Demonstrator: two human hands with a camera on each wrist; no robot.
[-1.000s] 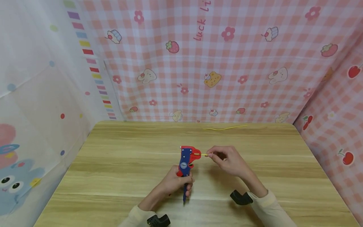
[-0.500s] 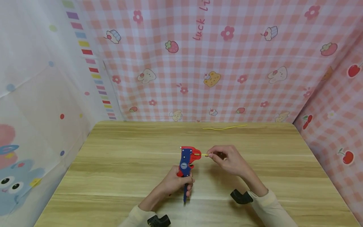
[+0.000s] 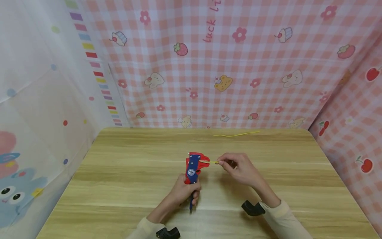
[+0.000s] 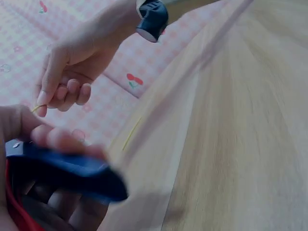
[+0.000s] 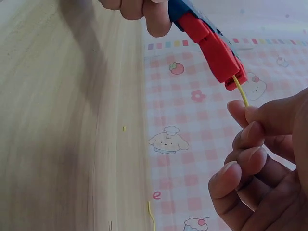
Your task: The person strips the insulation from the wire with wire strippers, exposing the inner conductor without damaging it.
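My left hand grips the handles of a blue and red wire stripper in front of me. The tool's red nose points right, and a yellow wire runs out of it. Thumb and index finger of my right hand pinch that wire a short way from the nose. In the right wrist view the wire shows between the red jaws and the fingertips; its end inside the tool is hidden. Blue handle and curled fingers fill the near part of the left wrist view.
A second yellow wire lies near the back edge of the wooden table. A tiny yellow piece lies on the wood in the right wrist view. A pink checked curtain hangs behind the table.
The wire stripper and left hand have shifted slightly left. More yellow wire shows between the nose and the right fingertips, and more red shows along the tool's left side. The right hand stays nearly still.
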